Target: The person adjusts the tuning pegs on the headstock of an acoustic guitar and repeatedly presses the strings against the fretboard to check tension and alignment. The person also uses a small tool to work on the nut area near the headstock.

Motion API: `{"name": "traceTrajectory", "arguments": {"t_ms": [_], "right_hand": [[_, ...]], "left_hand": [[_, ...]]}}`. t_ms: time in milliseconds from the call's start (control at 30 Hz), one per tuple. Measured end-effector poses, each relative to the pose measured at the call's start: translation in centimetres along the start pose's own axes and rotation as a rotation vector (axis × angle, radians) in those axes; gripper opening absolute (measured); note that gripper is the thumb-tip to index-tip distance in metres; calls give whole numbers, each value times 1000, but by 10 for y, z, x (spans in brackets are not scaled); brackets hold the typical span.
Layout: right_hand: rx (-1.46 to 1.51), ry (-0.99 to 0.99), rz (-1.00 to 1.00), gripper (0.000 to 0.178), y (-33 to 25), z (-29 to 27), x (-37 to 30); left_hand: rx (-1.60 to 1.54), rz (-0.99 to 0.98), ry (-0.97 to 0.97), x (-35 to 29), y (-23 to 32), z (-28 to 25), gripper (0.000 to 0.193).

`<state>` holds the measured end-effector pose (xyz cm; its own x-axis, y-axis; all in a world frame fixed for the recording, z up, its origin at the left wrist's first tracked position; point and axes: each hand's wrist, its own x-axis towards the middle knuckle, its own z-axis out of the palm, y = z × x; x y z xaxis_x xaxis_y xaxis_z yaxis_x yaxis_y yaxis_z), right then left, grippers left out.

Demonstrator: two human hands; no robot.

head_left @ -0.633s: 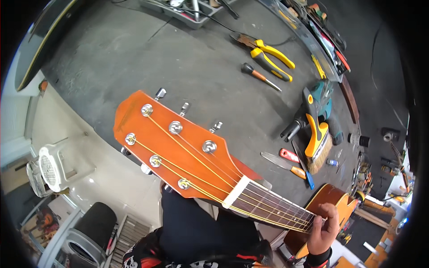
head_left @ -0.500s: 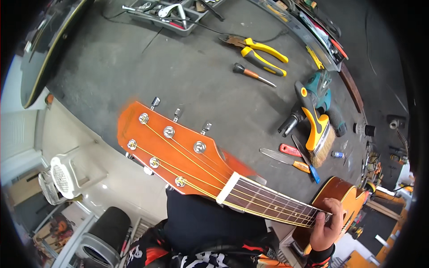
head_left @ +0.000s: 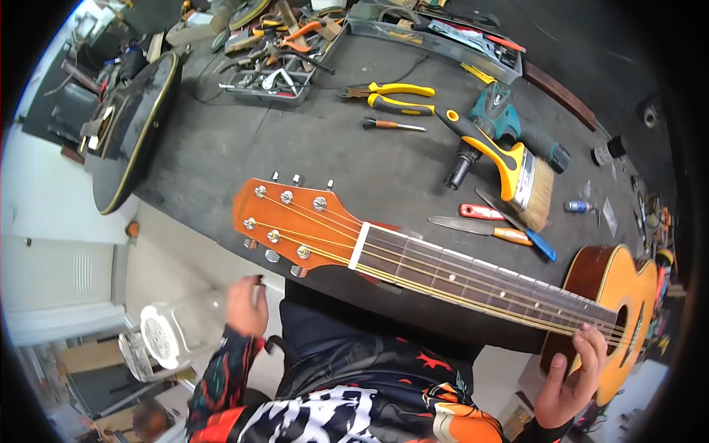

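An acoustic guitar (head_left: 443,275) lies across in front of me, its orange headstock (head_left: 314,227) at the left and its body at the right, partly beyond the table edge. My left hand (head_left: 246,310) is below the headstock's near tuning pegs (head_left: 272,256), apart from them, fingers pointing up and spread; a small dark spot shows at one fingertip. At the lower end of the neck, my right hand (head_left: 574,380) has its fingertips at the strings beside the sound hole (head_left: 622,319), thumb held away from the fingers. Neither hand grips anything I can see.
On the dark table lie yellow-handled pliers (head_left: 402,109), a screwdriver (head_left: 395,125), a teal power tool (head_left: 495,111), a wide brush (head_left: 533,188) and several knives (head_left: 511,235). A grey tool tray (head_left: 292,96) stands at the back. A white chair (head_left: 168,336) is at lower left.
My left hand has come into view below the headstock. The view has shifted, showing more of the table's back and the guitar body. My right hand stays at the strings.
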<state>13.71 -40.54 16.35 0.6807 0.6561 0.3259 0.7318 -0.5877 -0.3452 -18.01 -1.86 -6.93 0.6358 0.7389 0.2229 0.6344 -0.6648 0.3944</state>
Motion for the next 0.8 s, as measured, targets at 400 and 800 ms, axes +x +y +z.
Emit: {"name": "traceTrajectory", "arguments": {"t_ms": [400, 800], "right_hand": [[96, 183, 14, 33, -77, 67, -26], [83, 137, -73, 33, -94, 73, 3]], "left_hand": [[-245, 612, 249, 100, 172, -50, 52], [-438, 628, 190, 118, 137, -81, 44]]}}
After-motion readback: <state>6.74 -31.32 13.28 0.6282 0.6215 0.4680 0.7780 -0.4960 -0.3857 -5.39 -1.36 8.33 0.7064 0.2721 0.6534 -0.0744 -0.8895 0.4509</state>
